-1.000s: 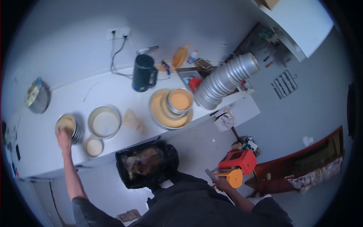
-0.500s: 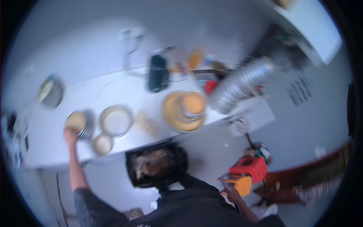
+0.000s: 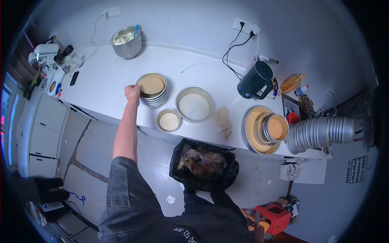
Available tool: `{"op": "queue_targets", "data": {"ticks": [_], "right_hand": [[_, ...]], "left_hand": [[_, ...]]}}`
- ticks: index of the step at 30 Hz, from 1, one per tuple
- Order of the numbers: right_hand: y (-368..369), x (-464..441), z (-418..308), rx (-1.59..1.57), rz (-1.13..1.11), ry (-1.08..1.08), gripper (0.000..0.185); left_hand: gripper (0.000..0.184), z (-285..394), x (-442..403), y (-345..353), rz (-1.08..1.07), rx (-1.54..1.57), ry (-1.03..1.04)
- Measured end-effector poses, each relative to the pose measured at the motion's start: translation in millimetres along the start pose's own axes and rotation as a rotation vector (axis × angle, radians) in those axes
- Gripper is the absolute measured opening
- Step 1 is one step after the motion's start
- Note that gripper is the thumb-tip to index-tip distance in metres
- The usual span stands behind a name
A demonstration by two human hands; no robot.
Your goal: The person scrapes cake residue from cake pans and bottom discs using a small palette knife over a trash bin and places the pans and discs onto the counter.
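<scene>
My left hand [image 3: 132,93] is closed on the rim of a stack of round cake tins [image 3: 154,101] on the white counter. A pale sponge cake [image 3: 152,84] lies in the top tin. Right of it stand a small round tin [image 3: 169,120] with a pale bottom and a larger, shallow tin [image 3: 195,104]. Crumpled parchment paper [image 3: 223,122] lies beside these. I cannot see my right hand; a flat, blade-like thing [image 3: 257,227] shows low at the right, by my body.
Further right are a large pan with sponge cake [image 3: 252,121], smaller filled tins [image 3: 276,127], a green kettle [image 3: 255,81] and a long row of nested tins [image 3: 316,133]. A mixing bowl [image 3: 126,47] stands at the back. A black-lined bin [image 3: 178,174] sits below the counter edge.
The view has swung left and sharpened, so the counter's things sit further right. My left hand stays at the tin stack. My right hand, holding a flat blade-like thing before, has left view.
</scene>
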State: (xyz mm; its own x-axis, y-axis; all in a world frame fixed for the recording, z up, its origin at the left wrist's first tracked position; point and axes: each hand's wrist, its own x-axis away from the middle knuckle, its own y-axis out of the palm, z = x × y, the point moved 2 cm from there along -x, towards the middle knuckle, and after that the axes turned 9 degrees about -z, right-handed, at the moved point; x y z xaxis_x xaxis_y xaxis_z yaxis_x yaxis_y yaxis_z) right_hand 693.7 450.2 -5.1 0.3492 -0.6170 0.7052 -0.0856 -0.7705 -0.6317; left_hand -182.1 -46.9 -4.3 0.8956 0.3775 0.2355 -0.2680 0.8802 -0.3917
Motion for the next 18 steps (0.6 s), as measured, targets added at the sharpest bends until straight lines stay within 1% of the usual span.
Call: {"op": "queue_targets", "data": {"ticks": [2, 3, 5, 6, 7, 9, 10, 12, 13, 14, 15, 16, 17, 18], "right_hand": [[-3, -5, 0, -0.017, 0.045, 0.014, 0.053], [-3, -6, 6, -0.011, 0.047, 0.013, 0.053], [-2, -15, 12, -0.023, -0.016, -0.029, 0.052], [-2, -14, 15, -0.024, -0.013, -0.028, 0.052], [-2, -11, 20, -0.015, -0.018, -0.027, 0.052], [3, 9, 31, -0.005, -0.029, -0.007, 0.050], [5, 14, 34, 0.002, -0.036, -0.002, 0.049], [-3, 12, -30, 0.020, -0.050, 0.003, 0.048], [-3, 15, -52, 0.025, -0.051, 0.006, 0.047], [-7, 16, -71, 0.024, -0.047, 0.011, 0.046], [-9, 24, -66, 0.019, -0.042, 0.022, 0.045], [-8, 12, -50, -0.075, -0.092, 0.101, 0.047], [-7, 11, -58, -0.053, -0.077, 0.050, 0.047], [-9, 10, -67, -0.032, -0.055, 0.005, 0.047]], "left_hand": [[0.027, 13, 17, 0, -0.039, -0.278, 0.136], [0.027, 18, 27, -1, -0.038, -0.275, 0.132], [0.019, 35, 44, 1, 0.104, -0.849, 0.426], [0.016, 29, 38, 3, 0.120, -0.893, 0.530], [0.016, 26, 37, 4, 0.114, -0.891, 0.532], [0.019, 20, 53, 11, 0.040, -0.814, 0.733], [0.019, 16, 57, 13, 0.030, -0.813, 0.737], [0.024, 1, 61, 17, -0.161, -0.866, 0.554], [0.024, -4, 62, 16, -0.171, -0.861, 0.560], [0.025, -7, 63, 16, -0.066, -0.853, 0.686], [0.026, -3, 73, 19, 0.036, -0.840, 0.812], [0.026, -1, 82, 23, 0.054, -0.814, 0.872], [0.026, 10, 101, 22, 0.069, -0.784, 0.932], [0.025, 18, 121, 25, 0.015, -0.707, 0.974]]}}
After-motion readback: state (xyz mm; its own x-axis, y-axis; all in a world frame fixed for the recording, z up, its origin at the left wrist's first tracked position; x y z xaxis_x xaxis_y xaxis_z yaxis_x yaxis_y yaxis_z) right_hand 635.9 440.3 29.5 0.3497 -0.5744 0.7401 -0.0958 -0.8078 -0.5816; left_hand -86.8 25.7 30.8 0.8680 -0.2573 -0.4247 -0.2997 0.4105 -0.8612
